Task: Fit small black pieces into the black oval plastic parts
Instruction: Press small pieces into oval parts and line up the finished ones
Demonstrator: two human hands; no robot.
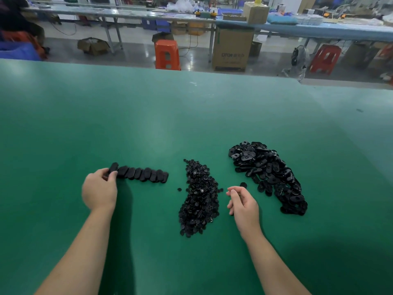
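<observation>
On the green work mat the left hand pinches a black oval plastic part by its end, at the left end of a row of overlapping black oval parts laid flat and leaning on one another. The right hand hovers between two heaps with its fingers loosely curled; whether a piece sits between its fingertips I cannot tell. Just left of it lies the heap of small black round pieces, and to its right the larger heap of loose black oval plastic shells, with one stray small black disc just beyond the fingertips. These moulded parts look light, stiff and smooth, so they probably slide easily on the mat and on each other. An oval is best taken across its narrow width, thumb on one long edge and finger on the other; a small piece by its rim with two fingertips. Pushing the row too firmly could topple it.
</observation>
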